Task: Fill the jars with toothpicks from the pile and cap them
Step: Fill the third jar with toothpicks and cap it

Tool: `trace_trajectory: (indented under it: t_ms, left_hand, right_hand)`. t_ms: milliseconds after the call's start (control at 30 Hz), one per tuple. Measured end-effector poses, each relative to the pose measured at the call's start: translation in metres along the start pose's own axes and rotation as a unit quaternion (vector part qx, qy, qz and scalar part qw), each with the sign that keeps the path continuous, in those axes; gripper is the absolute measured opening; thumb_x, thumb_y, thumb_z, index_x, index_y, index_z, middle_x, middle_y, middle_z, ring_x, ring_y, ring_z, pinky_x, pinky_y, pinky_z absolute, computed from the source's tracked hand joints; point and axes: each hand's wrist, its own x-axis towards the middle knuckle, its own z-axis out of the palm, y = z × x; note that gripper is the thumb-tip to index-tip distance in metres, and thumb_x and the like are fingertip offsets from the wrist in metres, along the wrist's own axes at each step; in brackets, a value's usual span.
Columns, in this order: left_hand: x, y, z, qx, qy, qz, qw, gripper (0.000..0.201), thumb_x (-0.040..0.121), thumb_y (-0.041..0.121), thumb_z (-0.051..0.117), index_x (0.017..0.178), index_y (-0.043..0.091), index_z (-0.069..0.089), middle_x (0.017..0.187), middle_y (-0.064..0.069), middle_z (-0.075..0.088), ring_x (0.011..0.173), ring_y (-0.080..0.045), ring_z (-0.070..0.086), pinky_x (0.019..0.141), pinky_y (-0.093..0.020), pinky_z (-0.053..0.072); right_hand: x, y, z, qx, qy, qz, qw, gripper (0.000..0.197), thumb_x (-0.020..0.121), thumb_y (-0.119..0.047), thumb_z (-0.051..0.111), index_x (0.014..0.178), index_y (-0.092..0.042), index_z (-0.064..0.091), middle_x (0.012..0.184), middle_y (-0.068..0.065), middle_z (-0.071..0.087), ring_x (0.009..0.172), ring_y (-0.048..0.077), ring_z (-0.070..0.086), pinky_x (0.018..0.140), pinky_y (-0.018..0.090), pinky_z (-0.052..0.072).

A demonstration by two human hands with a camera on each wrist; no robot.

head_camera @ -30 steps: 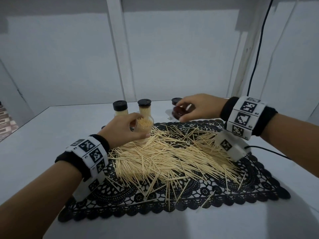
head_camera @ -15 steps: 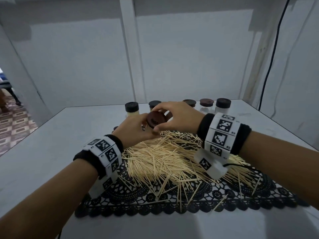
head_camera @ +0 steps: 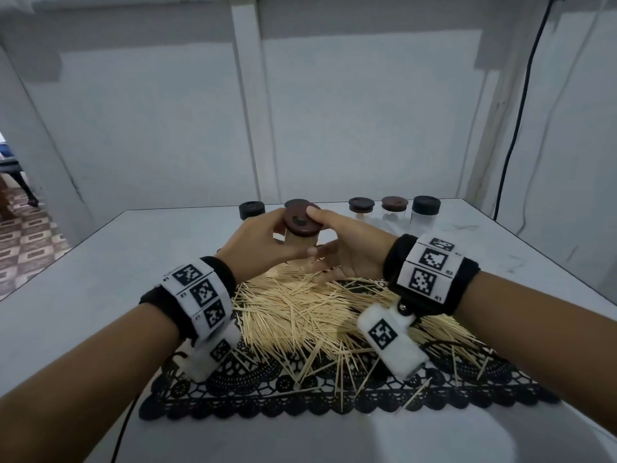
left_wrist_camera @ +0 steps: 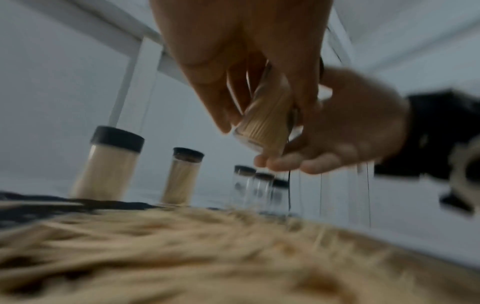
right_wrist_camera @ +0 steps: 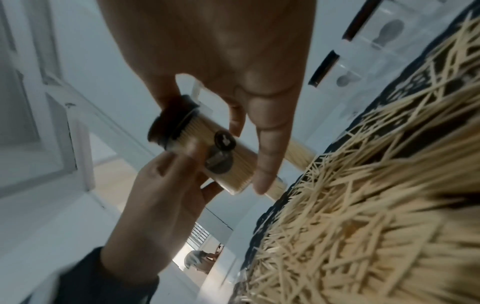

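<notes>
right hand [right_wrist_camera: 221, 51] pinching brown cap [right_wrist_camera: 166, 125], left hand [right_wrist_camera: 155, 197] holding toothpick-filled jar [right_wrist_camera: 233, 164]

Each bare forearm wears a black wristband [head_camera: 430, 274] wrapped in a white strap [head_camera: 197, 297] printed with square black-and-white coded markers. Below each wristband hangs a white block [head_camera: 390, 340] bearing another marker. What seems a thin black cable [head_camera: 125, 426] trails below the left wristband.
</notes>
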Motion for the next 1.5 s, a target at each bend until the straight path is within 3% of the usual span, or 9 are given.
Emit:
trace_trajectory:
  t_ms: [167, 433, 600, 733, 867, 1033, 1133, 1267, 1500]
  left_hand:
    - [0.007, 0.017, -0.003, -0.157, -0.032, -0.097, 0.982, 0.049, 0.080, 0.067, 0.042, 0.107, 0.032, 0.061, 0.110, 0.006, 0.066, 0.103, -0.012, 0.062, 0.087, -0.032, 0.051]
    - [0.005, 0.022, 0.004, -0.263, -0.054, -0.135, 0.954, 0.033, 0.094, 0.033, 0.048, 0.107, 0.007, 0.064, 0.102, -0.010, 0.066, 0.079, -0.019, 0.063, 0.066, -0.026, 0.050]
    - [0.005, 0.026, 0.001, -0.155, -0.080, -0.130, 0.976, 0.043, 0.084, 0.054, 0.044, 0.113, 0.027, 0.061, 0.118, 0.001, 0.064, 0.104, -0.019, 0.059, 0.085, -0.036, 0.046]
    - [0.022, 0.045, -0.015, -0.041, -0.125, -0.056, 0.990, 0.083, 0.071, 0.049, 0.061, 0.144, 0.033, 0.025, 0.136, 0.010, 0.044, 0.120, -0.007, 0.047, 0.099, -0.028, 0.040]
    - [0.049, 0.060, -0.020, 0.072, -0.188, -0.013, 0.979, 0.065, 0.080, 0.014, 0.071, 0.136, 0.026, 0.039, 0.122, 0.003, 0.053, 0.106, -0.011, 0.057, 0.089, -0.014, 0.042]
    - [0.084, 0.060, -0.009, 0.154, -0.164, -0.026, 0.974, 0.047, 0.080, 0.028, 0.071, 0.124, 0.021, 0.053, 0.114, 0.001, 0.058, 0.087, -0.009, 0.056, 0.079, -0.022, 0.046]
    - [0.109, 0.047, 0.002, 0.193, -0.095, -0.051, 0.975, 0.049, 0.079, 0.037, 0.071, 0.121, 0.019, 0.054, 0.109, 0.001, 0.056, 0.092, -0.013, 0.051, 0.072, -0.026, 0.039]
    - [0.136, 0.029, 0.022, 0.250, -0.045, -0.074, 0.964, 0.051, 0.079, 0.043, 0.068, 0.118, 0.014, 0.053, 0.110, -0.003, 0.056, 0.093, -0.017, 0.049, 0.075, -0.029, 0.039]
    - [0.159, -0.005, 0.052, 0.357, -0.040, -0.114, 0.926, 0.048, 0.080, 0.053, 0.061, 0.108, 0.015, 0.052, 0.105, -0.003, 0.060, 0.100, -0.025, 0.054, 0.089, -0.040, 0.033]
  right_hand:
    - [0.000, -0.001, -0.006, 0.019, 0.026, -0.025, 0.999, 0.046, 0.088, -0.054, 0.048, 0.109, -0.013, 0.050, 0.098, 0.025, 0.054, 0.085, 0.034, 0.058, 0.086, 0.042, 0.051]
    - [-0.006, 0.002, -0.004, 0.007, 0.073, -0.078, 0.994, 0.032, 0.091, -0.046, 0.049, 0.096, -0.016, 0.060, 0.094, 0.012, 0.056, 0.068, 0.023, 0.054, 0.064, 0.032, 0.049]
    - [-0.005, 0.002, -0.014, -0.029, 0.080, -0.062, 0.994, 0.051, 0.089, -0.054, 0.045, 0.111, -0.009, 0.057, 0.081, 0.014, 0.058, 0.061, 0.021, 0.054, 0.062, 0.031, 0.049]
    - [-0.008, -0.008, -0.029, -0.074, 0.081, -0.029, 0.994, 0.061, 0.087, -0.063, 0.039, 0.098, -0.006, 0.055, 0.083, 0.018, 0.056, 0.063, 0.024, 0.057, 0.061, 0.030, 0.050]
    - [-0.003, -0.016, -0.043, -0.065, 0.093, -0.013, 0.993, 0.068, 0.084, -0.069, 0.036, 0.087, -0.003, 0.052, 0.073, 0.013, 0.058, 0.060, 0.024, 0.057, 0.059, 0.028, 0.051]
    - [0.003, -0.031, -0.073, -0.117, 0.126, 0.028, 0.985, 0.080, 0.088, -0.070, 0.012, 0.094, -0.001, 0.051, 0.080, 0.023, 0.061, 0.069, 0.033, 0.063, 0.063, 0.034, 0.054]
    - [0.018, -0.046, -0.094, -0.272, 0.236, -0.034, 0.932, 0.070, 0.096, -0.056, 0.017, 0.093, 0.000, 0.059, 0.085, 0.019, 0.065, 0.072, 0.028, 0.064, 0.067, 0.032, 0.052]
    - [0.049, -0.060, -0.111, -0.578, 0.277, -0.108, 0.760, 0.039, 0.096, -0.028, 0.034, 0.075, -0.003, 0.055, 0.086, 0.015, 0.062, 0.078, 0.027, 0.054, 0.068, 0.030, 0.039]
    - [0.097, -0.035, -0.118, -0.721, 0.161, 0.005, 0.674, 0.050, 0.093, -0.042, 0.042, 0.140, -0.026, 0.035, 0.134, 0.010, 0.049, 0.121, 0.030, 0.046, 0.098, 0.038, 0.038]
